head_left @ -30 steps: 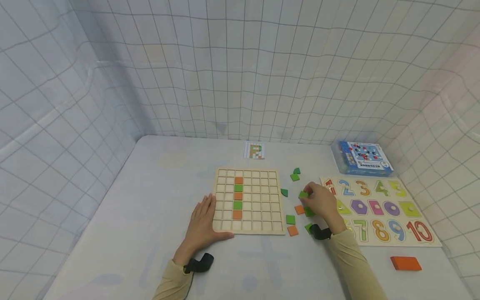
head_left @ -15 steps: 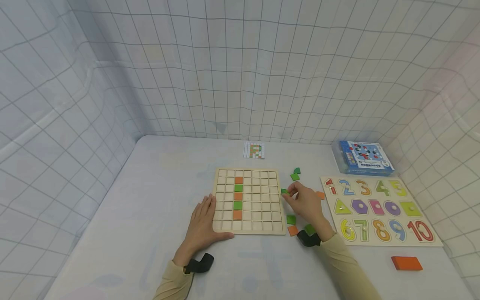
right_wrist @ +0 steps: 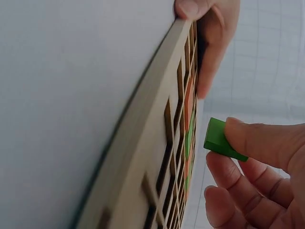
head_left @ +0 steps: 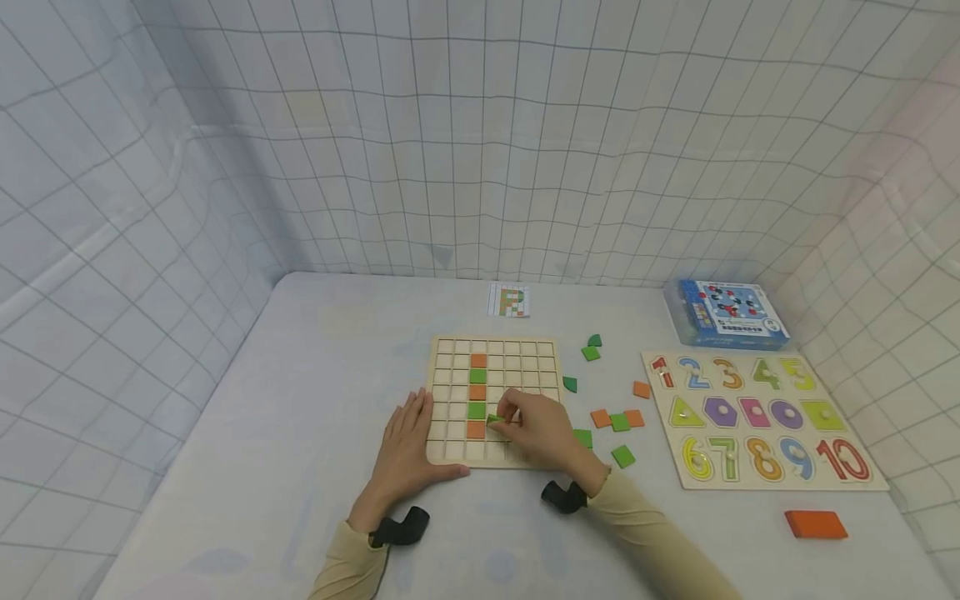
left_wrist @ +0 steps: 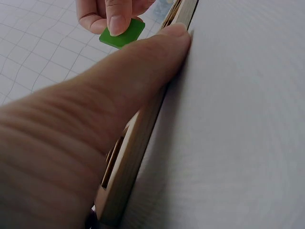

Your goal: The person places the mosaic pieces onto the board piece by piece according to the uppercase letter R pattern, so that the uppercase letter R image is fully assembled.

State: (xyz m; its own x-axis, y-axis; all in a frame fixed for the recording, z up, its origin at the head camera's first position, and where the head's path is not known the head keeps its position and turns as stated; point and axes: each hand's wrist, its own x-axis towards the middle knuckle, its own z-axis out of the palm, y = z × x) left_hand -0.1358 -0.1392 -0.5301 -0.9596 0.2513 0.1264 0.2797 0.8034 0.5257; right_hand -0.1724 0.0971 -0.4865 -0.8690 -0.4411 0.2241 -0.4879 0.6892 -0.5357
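A wooden grid board [head_left: 457, 457] lies on the table, with a column of alternating orange and green square tiles set in its cells. My left hand [head_left: 405, 450] rests along the board's left side and lower left corner, fingers straight, thumb on the front edge. Over the board, just right of the column's lower end, my right hand [head_left: 542, 429] pinches a green square tile [right_wrist: 218, 137] between thumb and fingers. In the right wrist view that tile is held tilted, apart from the board. The left wrist view shows it beyond my left thumb [left_wrist: 138, 59].
Loose green [head_left: 623, 456] and orange tiles [head_left: 641, 389] lie right of the board. Beyond them are a number puzzle board [head_left: 675, 471], a blue box [head_left: 727, 315] and an orange block [head_left: 816, 525]. A small pattern card [head_left: 508, 300] lies behind the grid board.
My right hand has picked up a green tile from the loose ones on the right and carried it left over the board. My left hand has stayed in place.
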